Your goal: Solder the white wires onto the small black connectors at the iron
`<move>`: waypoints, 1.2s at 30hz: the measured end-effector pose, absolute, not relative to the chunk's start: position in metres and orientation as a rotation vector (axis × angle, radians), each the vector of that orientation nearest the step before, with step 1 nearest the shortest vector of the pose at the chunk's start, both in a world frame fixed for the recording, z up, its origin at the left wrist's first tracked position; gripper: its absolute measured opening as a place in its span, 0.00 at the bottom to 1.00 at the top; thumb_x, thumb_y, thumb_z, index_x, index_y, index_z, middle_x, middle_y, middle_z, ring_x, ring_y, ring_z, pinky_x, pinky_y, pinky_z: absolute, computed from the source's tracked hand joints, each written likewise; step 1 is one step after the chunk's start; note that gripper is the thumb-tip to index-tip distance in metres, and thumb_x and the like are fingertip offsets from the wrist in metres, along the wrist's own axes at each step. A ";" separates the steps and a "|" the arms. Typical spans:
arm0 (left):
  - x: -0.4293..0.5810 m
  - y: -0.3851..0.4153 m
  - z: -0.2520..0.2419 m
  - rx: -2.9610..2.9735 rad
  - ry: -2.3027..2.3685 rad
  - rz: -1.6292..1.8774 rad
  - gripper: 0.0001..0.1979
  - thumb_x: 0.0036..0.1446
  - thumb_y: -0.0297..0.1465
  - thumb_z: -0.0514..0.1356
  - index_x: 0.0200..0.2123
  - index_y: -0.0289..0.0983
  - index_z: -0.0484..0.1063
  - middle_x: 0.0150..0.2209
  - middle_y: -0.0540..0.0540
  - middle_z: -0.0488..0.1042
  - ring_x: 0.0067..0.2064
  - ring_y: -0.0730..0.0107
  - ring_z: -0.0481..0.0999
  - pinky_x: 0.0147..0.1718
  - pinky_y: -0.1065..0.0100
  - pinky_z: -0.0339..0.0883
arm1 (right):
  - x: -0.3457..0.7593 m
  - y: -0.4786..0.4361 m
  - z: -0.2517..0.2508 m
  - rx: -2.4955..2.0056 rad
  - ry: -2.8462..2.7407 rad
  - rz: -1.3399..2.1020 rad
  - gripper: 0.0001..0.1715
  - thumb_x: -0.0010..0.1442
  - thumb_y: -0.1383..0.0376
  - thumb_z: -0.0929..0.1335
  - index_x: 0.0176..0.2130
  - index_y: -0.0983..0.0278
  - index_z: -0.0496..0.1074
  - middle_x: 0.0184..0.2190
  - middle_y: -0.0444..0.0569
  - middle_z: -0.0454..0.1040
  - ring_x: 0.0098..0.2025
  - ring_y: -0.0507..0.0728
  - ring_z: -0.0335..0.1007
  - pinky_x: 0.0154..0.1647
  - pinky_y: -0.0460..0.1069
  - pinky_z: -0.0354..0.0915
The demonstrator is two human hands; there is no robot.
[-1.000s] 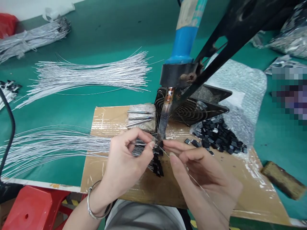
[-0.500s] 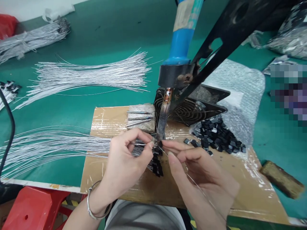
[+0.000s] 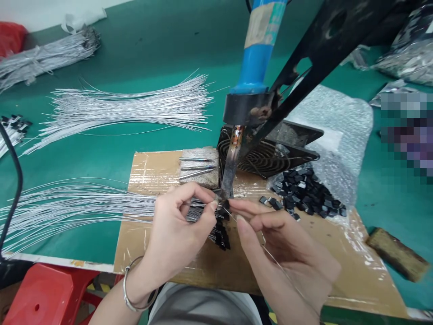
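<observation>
My left hand (image 3: 179,230) pinches a thin white wire at the tip of the fixed soldering iron (image 3: 233,158), which hangs from a blue handle in a black stand. Under that hand lies a bundle of white wires (image 3: 74,205) with small black parts (image 3: 221,234) on their ends. My right hand (image 3: 280,246) pinches a fine solder wire (image 3: 274,262) and holds its end against the iron's tip. Both hands meet over the taped cardboard sheet (image 3: 338,246).
A pile of small black components (image 3: 304,192) lies on bubble wrap at right, beside a black fan (image 3: 267,155). More white wire bundles (image 3: 128,106) lie on the green table. A sponge block (image 3: 397,255) sits at right, a red stool (image 3: 43,293) at lower left.
Almost nothing differs. Both hands stay pinched at the iron's tip; the view has shifted very slightly.
</observation>
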State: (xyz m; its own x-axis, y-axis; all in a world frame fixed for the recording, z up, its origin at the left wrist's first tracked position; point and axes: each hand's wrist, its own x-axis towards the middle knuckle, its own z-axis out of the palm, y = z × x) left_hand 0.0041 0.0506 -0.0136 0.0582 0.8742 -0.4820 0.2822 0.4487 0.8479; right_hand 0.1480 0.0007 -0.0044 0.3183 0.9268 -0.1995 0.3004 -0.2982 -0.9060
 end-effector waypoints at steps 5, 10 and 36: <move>0.005 0.050 -0.013 1.066 1.492 0.611 0.07 0.58 0.25 0.62 0.28 0.38 0.75 0.33 0.48 0.82 0.36 0.63 0.80 0.35 0.63 0.66 | 0.149 0.000 -0.005 -1.778 -1.100 0.994 0.11 0.63 0.72 0.73 0.31 0.60 0.71 0.42 0.45 0.84 0.47 0.54 0.83 0.49 0.45 0.74; 0.006 0.052 -0.013 1.061 1.483 0.612 0.08 0.57 0.23 0.62 0.27 0.38 0.74 0.31 0.49 0.81 0.35 0.66 0.78 0.34 0.65 0.65 | 0.150 0.000 -0.008 -1.776 -1.102 1.000 0.11 0.63 0.71 0.73 0.31 0.60 0.71 0.43 0.46 0.84 0.47 0.54 0.82 0.49 0.45 0.74; 0.005 0.052 -0.010 1.073 1.476 0.605 0.07 0.58 0.24 0.62 0.28 0.39 0.75 0.33 0.47 0.82 0.37 0.61 0.78 0.35 0.62 0.65 | 0.150 -0.001 -0.006 -1.772 -1.173 0.967 0.10 0.61 0.72 0.74 0.32 0.60 0.73 0.43 0.50 0.85 0.47 0.59 0.83 0.47 0.50 0.77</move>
